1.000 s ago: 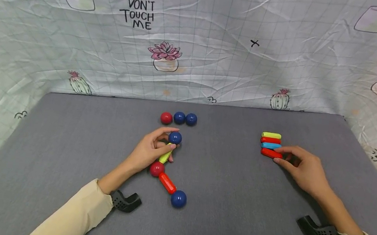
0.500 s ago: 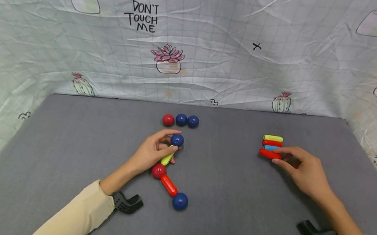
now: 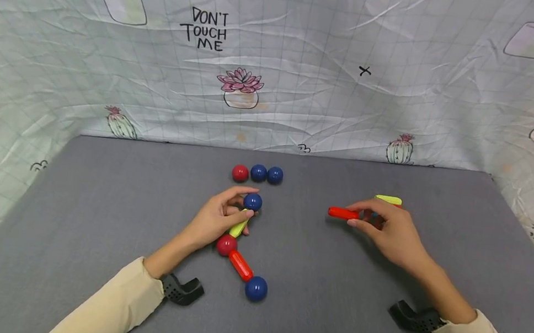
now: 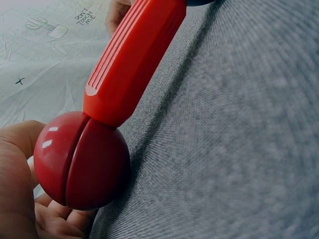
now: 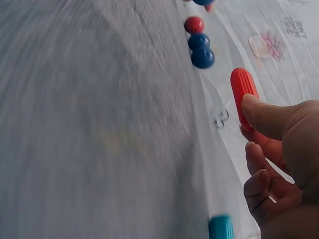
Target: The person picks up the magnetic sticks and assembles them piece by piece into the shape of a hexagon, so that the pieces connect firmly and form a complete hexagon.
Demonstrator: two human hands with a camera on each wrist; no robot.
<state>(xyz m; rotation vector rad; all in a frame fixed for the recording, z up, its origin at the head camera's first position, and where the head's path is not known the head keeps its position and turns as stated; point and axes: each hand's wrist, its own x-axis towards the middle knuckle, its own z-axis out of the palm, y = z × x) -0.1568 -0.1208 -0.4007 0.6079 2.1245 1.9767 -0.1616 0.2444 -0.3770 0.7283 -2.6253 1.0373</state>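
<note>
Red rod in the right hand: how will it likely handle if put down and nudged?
The red rod is probably stiff: it looks straight, pinched toward one end by the right hand. Its lengthwise grooves may help grip. Being slim, it could roll sideways, though flats like those on the joined red rod might curb that.

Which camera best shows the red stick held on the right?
The right wrist view: the red stick looks biggest there, grooves showing, though the right grip covers part. The head view shows it small, one end jutting out; the left wrist view doesn't show it.
</note>
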